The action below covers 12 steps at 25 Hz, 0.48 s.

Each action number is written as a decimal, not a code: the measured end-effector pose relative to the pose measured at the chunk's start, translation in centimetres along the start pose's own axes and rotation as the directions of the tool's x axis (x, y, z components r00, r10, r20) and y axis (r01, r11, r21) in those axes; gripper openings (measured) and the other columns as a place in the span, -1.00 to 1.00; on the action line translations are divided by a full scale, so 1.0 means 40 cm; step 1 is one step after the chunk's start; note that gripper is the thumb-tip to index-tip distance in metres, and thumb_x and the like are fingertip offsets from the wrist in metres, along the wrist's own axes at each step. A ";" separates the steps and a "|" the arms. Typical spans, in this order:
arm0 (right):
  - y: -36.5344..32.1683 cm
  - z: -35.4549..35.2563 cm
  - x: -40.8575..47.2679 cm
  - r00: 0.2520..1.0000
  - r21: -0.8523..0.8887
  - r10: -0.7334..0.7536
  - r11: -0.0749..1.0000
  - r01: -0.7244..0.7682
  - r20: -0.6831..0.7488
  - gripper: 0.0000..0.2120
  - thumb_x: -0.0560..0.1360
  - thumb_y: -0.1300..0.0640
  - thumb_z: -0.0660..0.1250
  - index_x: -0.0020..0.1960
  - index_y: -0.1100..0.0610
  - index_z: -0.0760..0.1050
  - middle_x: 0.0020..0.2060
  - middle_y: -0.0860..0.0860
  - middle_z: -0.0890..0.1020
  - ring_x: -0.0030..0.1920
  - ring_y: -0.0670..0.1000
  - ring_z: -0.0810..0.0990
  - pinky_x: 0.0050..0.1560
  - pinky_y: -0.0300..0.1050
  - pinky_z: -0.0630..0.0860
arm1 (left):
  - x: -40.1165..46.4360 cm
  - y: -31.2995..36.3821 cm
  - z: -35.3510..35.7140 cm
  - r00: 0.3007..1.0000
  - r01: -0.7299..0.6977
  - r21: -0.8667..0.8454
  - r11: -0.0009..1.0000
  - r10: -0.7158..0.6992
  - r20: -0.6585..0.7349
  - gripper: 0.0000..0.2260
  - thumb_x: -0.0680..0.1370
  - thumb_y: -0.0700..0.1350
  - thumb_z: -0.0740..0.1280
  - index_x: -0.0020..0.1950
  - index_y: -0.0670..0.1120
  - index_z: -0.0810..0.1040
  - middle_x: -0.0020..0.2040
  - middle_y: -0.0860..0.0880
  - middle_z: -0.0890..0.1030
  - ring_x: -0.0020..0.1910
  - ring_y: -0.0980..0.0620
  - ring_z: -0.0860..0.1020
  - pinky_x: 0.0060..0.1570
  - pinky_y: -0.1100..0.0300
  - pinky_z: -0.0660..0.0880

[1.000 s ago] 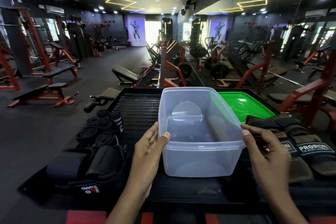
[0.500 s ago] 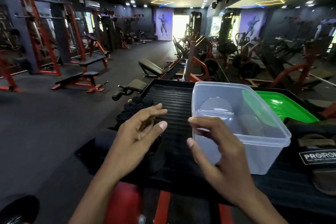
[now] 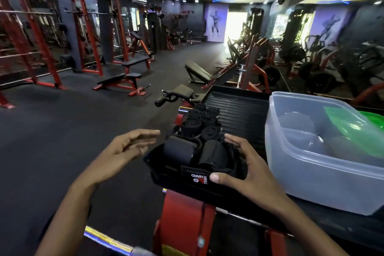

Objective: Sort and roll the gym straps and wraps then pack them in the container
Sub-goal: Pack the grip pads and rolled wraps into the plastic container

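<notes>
Judging from the head view, the rolling looks done: black rolled wraps (image 3: 200, 129) sit clustered at the bench's (image 3: 236, 110) left edge, while the container (image 3: 324, 174) beside them is not yet packed. The right hand (image 3: 247, 170) cups the nearest rolls; the left hand (image 3: 126, 149) hovers spread, holding nothing.

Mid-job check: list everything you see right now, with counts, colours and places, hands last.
rolled straps: about six, black, standing on end left of the ribbed tray
larger wraps: at least two, black, nearest the hands
ribbed tray: one, black, behind the rolls
container: one, clear plastic, empty, right
lid: one, green, behind the container
left hand: open, beside the wraps, apart
right hand: touches the wraps' right side
</notes>
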State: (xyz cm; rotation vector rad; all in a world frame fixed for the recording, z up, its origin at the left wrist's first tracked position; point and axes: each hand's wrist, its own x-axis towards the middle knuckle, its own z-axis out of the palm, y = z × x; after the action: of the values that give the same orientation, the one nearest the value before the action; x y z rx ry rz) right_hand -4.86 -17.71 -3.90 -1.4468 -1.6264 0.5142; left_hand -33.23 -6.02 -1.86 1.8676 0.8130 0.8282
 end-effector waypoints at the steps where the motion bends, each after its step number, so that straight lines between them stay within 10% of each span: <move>1: 0.001 0.000 0.001 0.999 0.016 0.022 1.000 -0.022 0.026 -0.10 0.19 -0.26 0.56 0.42 -0.21 0.23 0.31 -0.34 0.39 0.31 -0.38 0.34 0.25 -0.47 0.29 | 0.002 -0.011 -0.003 0.996 -0.017 -0.028 0.999 0.020 0.082 -0.58 0.51 -0.31 0.31 0.35 -0.05 0.46 0.30 0.07 0.56 0.33 0.10 0.48 0.30 0.21 0.43; 5: 0.006 0.001 0.009 0.988 0.033 0.087 0.995 -0.092 0.128 -0.04 0.17 -0.15 0.60 0.44 -0.19 0.17 0.29 -0.37 0.39 0.27 -0.41 0.37 0.20 -0.55 0.27 | 0.048 -0.032 -0.010 0.937 -0.010 -0.053 0.999 0.028 0.347 -0.34 0.40 -0.29 0.42 0.46 -0.03 0.33 0.39 0.00 0.47 0.41 0.06 0.40 0.40 0.10 0.33; 12: -0.005 0.017 0.025 0.984 0.050 0.149 0.987 -0.154 0.098 -0.25 0.18 0.06 0.65 0.25 -0.09 0.33 0.11 -0.18 0.56 0.10 -0.30 0.54 0.06 -0.47 0.40 | 0.121 -0.057 0.022 0.932 -0.046 0.115 0.992 0.001 0.362 -0.25 0.25 -0.08 0.61 0.36 0.07 0.36 0.27 0.17 0.46 0.33 0.17 0.41 0.31 0.29 0.35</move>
State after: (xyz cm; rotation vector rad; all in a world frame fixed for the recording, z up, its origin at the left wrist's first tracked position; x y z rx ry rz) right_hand -5.46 -16.64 -3.76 -1.5310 -1.5679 0.7196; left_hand -30.26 -1.71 -3.24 2.0604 0.6188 0.4331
